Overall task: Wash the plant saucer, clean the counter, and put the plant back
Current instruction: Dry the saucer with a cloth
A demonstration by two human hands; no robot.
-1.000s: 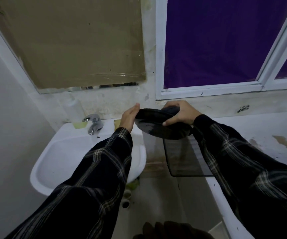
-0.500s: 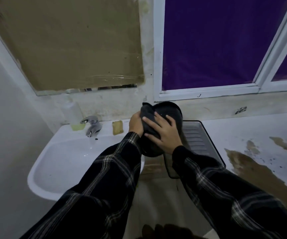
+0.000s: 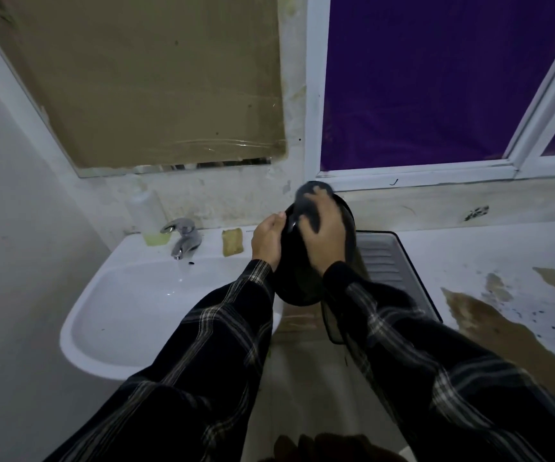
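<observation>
A round black plant saucer [image 3: 297, 278] is held upright on edge between the sink and the counter. My left hand [image 3: 267, 240] grips its left rim. My right hand [image 3: 324, 235] presses a dark grey cloth [image 3: 307, 203] flat against the saucer's face, near the top. The white counter [image 3: 489, 258] to the right carries wide brown dirt stains [image 3: 489, 323]. No plant is in view.
A white sink [image 3: 129, 348] with a chrome tap [image 3: 182, 240] lies on the left, a yellow sponge [image 3: 232, 241] and a soap bottle [image 3: 146, 215] on its back rim. A dark ribbed tray [image 3: 392, 271] sits at the counter's left end. Windows fill the wall behind.
The saucer went from lying tilted and flat to standing on edge. My right hand with the cloth moved from its far rim onto its face and up toward the top.
</observation>
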